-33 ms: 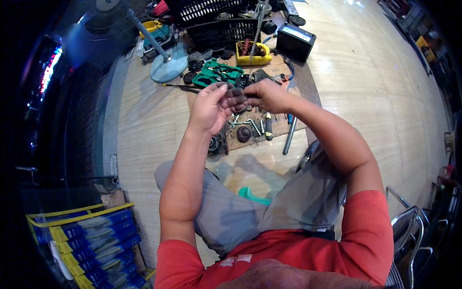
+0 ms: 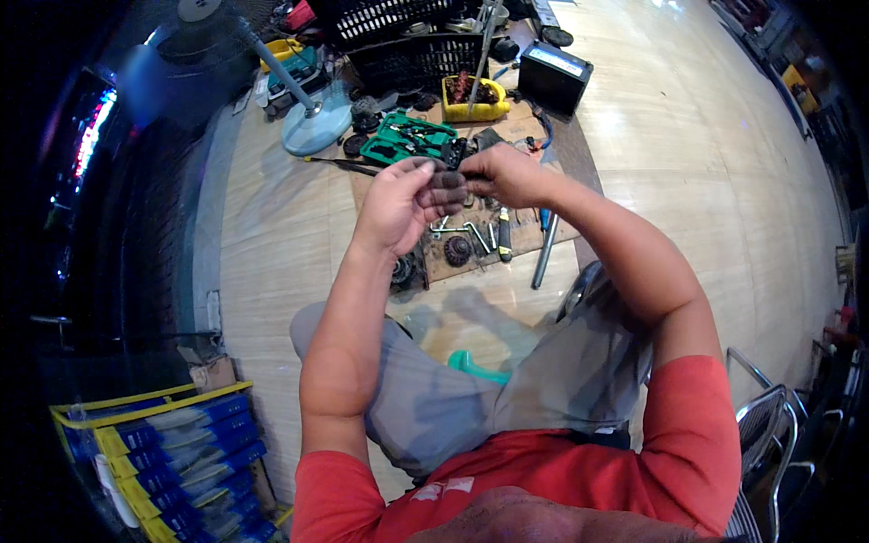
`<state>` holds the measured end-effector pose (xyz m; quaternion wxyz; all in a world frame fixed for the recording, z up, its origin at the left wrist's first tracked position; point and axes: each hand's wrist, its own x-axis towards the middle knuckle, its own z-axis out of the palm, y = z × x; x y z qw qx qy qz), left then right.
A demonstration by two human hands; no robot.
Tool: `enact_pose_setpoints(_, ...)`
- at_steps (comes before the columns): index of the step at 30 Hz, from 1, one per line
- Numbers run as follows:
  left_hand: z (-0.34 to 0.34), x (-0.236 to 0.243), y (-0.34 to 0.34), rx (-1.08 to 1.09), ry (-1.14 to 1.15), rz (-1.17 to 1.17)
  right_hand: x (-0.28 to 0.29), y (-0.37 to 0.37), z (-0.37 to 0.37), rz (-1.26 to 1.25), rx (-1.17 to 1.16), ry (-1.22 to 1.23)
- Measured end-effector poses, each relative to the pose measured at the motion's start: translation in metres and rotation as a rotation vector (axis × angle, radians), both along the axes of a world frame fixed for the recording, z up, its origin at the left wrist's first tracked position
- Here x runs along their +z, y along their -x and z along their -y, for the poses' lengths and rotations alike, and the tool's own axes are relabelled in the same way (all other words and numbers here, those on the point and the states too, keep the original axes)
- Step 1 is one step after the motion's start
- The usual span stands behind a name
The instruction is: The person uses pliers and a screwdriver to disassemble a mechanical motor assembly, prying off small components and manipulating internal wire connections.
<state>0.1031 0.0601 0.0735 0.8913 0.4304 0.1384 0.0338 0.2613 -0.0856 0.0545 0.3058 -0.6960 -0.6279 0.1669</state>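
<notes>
Over the cardboard, my left hand is curled with its palm partly turned up, its fingertips blackened. My right hand meets it, thumb and fingers pinched together. Something small and dark may sit between the fingertips, but I cannot make it out. Just beyond my hands lies a green tool case with dark tools in it. Below them on the cardboard are a dark round gear-like part, a bent silver wrench and a yellow-and-black handled tool.
A yellow cut-open container of dark parts stands beyond, beside a black battery and black crates. A fan stand is at the far left. A metal bar lies on the right; a rack of blue boxes is at lower left.
My right hand has shifted very slightly up and left. The left hand stays nearly where it was, its fingers a little moved.
</notes>
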Motion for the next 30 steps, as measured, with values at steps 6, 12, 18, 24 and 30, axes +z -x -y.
enact_pose_setpoints(6,0.025,-0.007,-0.001,-0.110,-0.389,-0.308,0.008,-0.021,0.007,0.117,-0.037,-0.018)
enact_pose_setpoints(12,0.031,-0.023,-0.010,0.109,-0.467,-0.320,0.020,-0.001,0.008,0.113,-0.129,-0.002)
enact_pose_setpoints(18,0.026,-0.029,-0.017,0.356,-0.305,-0.209,0.011,0.028,0.002,-0.161,-0.260,-0.104)
enact_pose_setpoints(24,0.021,-0.025,-0.019,0.536,-0.115,-0.049,0.017,0.034,0.005,-0.264,-0.287,-0.095)
enact_pose_setpoints(30,0.022,-0.020,-0.017,0.494,0.062,0.118,0.001,0.042,-0.001,-0.356,-0.233,-0.104)
